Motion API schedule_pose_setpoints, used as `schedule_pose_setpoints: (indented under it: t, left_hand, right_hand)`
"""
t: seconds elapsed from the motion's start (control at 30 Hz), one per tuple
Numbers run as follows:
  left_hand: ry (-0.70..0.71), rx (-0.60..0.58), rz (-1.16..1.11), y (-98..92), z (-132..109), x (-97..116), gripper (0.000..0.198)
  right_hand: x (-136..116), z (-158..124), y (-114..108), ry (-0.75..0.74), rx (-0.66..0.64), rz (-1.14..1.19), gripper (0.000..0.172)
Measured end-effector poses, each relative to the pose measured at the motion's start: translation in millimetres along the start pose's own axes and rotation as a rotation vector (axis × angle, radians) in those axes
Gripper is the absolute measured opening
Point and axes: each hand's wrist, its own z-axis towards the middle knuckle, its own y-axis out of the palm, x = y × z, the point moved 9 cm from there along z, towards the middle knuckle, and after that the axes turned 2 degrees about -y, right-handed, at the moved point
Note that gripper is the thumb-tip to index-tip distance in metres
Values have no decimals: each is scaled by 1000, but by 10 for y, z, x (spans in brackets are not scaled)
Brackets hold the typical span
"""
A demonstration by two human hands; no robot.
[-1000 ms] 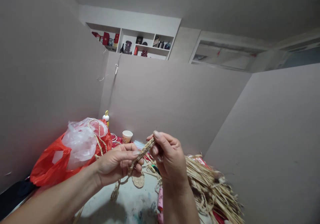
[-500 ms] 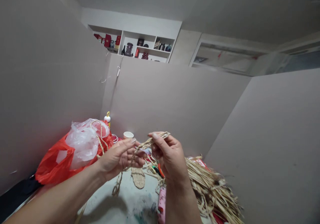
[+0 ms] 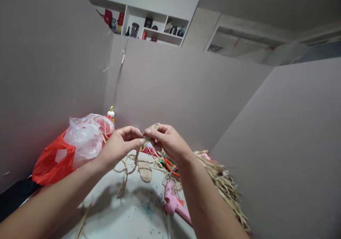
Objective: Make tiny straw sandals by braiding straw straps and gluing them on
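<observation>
We see two bare forearms, with no sleeves, watch, bracelet or rings on either. Our left hand (image 3: 118, 147) shows short, rounded nails with a pale sheen, plain and unpainted. Our right hand (image 3: 166, 142) has the same trimmed, glossy nails. No gloves, tape or markings show on fingers or wrists.
</observation>
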Motion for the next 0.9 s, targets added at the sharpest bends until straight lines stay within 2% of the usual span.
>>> schedule_pose_setpoints:
  t: [0.2, 0.27, 0.33, 0.4, 0.43, 0.53, 0.6, 0.7, 0.73, 0.8, 0.9]
  left_hand:
    - [-102, -194, -49, 151, 42, -170, 25]
    - [-118, -189, -68, 143, 55, -164, 26]
    - [-156, -113, -113, 74, 80, -160, 30]
    - [-179, -34, -174, 4, 104, -150, 36]
    - [-183, -7, -205, -20, 115, -150, 37]
    - [-206, 29, -274, -52, 148, -213, 23]
    - [-247, 43, -309, -67, 165, -304, 16]
    - [-287, 54, -334, -84, 169, -401, 16]
    - [-289, 52, -341, -83, 164, -408, 17]
    - [-284, 35, -357, -63, 147, -392, 17]
    - [-273, -3, -369, -20, 114, -339, 17]
  right_hand:
    - [-78, -130, 112, -5, -115, -127, 25]
    - [-75, -213, -3, 16, -65, -172, 34]
    - [-18, -359, -193, 45, -6, -313, 34]
    - [128, -581, -388, 91, 0, -578, 24]
    - [253, -716, -466, 130, -39, -752, 23]
    - [724, -1141, -678, 244, -170, -1140, 16]
    - [999, -1363, -780, 277, -209, -1322, 26]
    - [1288, -1554, -781, 274, -270, -1470, 61]
    - [1342, -1583, -774, 273, -273, -1522, 67]
    - [1407, -1610, -754, 263, -271, -1605, 74]
    - [1461, -1624, -755, 236, -257, -1668, 75]
